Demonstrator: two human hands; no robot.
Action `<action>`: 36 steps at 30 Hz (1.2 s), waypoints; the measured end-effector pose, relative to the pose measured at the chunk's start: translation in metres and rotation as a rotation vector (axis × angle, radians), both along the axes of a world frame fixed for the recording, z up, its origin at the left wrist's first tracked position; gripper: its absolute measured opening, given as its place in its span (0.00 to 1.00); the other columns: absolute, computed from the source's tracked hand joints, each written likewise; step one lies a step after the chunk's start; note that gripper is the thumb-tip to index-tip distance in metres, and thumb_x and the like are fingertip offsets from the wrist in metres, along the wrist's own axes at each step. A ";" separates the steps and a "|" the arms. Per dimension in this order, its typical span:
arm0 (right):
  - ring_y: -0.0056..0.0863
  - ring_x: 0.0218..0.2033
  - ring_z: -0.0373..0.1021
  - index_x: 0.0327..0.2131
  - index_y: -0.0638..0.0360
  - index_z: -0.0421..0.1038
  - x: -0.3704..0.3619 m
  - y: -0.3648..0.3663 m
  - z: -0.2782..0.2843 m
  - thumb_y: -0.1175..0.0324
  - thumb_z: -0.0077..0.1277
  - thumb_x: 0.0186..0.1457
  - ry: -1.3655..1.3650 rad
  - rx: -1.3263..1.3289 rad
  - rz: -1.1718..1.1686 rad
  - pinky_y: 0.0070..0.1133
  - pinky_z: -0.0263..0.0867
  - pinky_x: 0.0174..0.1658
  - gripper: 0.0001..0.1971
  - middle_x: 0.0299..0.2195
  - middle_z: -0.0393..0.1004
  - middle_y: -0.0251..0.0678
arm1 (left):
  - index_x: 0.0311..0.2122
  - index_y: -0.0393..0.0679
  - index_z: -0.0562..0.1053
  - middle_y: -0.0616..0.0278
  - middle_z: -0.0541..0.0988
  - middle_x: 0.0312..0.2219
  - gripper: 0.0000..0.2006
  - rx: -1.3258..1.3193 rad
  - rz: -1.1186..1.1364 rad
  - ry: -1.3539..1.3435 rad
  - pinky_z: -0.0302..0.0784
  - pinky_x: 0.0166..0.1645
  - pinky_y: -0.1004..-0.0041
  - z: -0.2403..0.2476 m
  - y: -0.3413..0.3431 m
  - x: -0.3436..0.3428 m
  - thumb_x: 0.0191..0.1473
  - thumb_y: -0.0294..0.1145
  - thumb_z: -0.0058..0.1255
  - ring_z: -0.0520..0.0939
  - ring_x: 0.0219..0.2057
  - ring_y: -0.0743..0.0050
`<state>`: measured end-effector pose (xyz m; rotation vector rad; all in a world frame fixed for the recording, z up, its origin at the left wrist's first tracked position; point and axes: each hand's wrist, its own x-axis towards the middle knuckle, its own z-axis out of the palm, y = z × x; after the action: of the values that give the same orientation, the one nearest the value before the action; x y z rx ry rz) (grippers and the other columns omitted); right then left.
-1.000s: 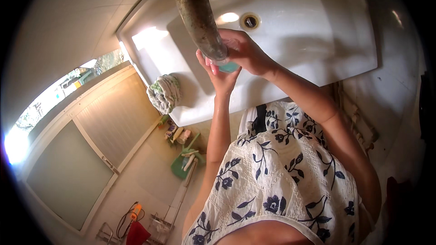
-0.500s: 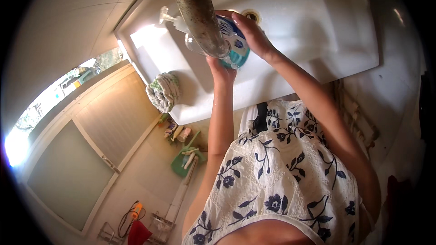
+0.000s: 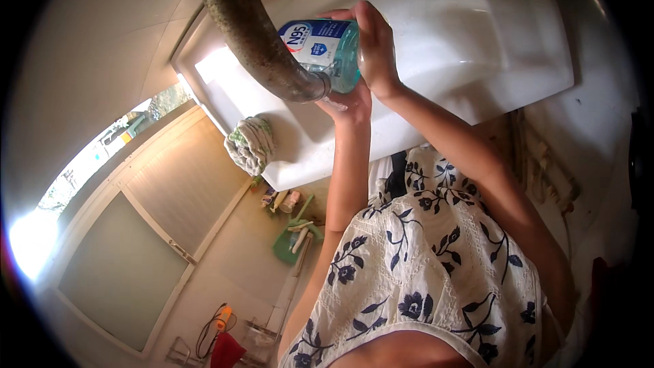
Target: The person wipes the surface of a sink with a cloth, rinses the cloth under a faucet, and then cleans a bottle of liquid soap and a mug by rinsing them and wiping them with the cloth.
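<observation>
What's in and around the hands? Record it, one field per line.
Left hand: at the lower edge of the bottle, partly hidden
Right hand: gripping the bottle's right end
Bottle: see-through, blue-green, labelled
Faucet: curved, in front of the bottle
Basin: white, beneath the hands
Cloth: bunched, at the basin's left edge

Clear blue-green bottle, held between your left hand and right hand above the white basin.
Its blue-and-white label faces you, with a touch of red at left; your left hand meets its near end, your right hand its right side. The spout hides part of its left side from you.
</observation>
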<state>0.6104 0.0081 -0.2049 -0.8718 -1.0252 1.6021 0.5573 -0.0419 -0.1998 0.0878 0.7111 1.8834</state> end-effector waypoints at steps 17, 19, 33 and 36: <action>0.29 0.51 0.50 0.49 0.61 0.52 0.000 0.020 -0.020 0.49 0.24 0.53 0.639 -0.324 0.297 0.26 0.44 0.53 0.28 0.51 0.51 0.42 | 0.50 0.48 0.53 0.62 0.61 0.45 0.31 -0.108 0.092 0.120 0.58 0.51 0.66 0.004 0.003 -0.011 0.45 0.56 0.37 0.61 0.48 0.67; 0.29 0.55 0.42 0.53 0.57 0.46 0.003 0.016 -0.009 0.53 0.27 0.53 1.042 -0.470 0.408 0.27 0.37 0.56 0.27 0.53 0.46 0.43 | 0.52 0.50 0.51 0.63 0.59 0.47 0.33 -0.048 0.076 0.139 0.55 0.52 0.65 0.007 0.000 -0.022 0.45 0.60 0.33 0.59 0.50 0.66; 0.23 0.43 0.60 0.46 0.58 0.58 0.026 0.012 0.003 0.47 0.38 0.47 0.072 -0.166 0.310 0.18 0.54 0.46 0.28 0.40 0.65 0.37 | 0.51 0.46 0.53 0.60 0.59 0.47 0.29 -0.256 -0.184 0.163 0.59 0.50 0.68 0.011 -0.003 -0.015 0.49 0.55 0.31 0.60 0.49 0.65; 0.21 0.36 0.65 0.41 0.59 0.62 0.030 0.020 -0.003 0.44 0.43 0.43 0.053 -0.281 0.402 0.16 0.60 0.39 0.29 0.33 0.67 0.34 | 0.50 0.42 0.54 0.56 0.61 0.45 0.32 -0.354 -0.473 0.545 0.62 0.48 0.65 -0.001 -0.001 -0.025 0.47 0.58 0.32 0.64 0.46 0.63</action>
<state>0.6407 0.0277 -0.2083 -0.8376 -0.9953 2.1366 0.5322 -0.0426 -0.2005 0.5103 1.2603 1.2593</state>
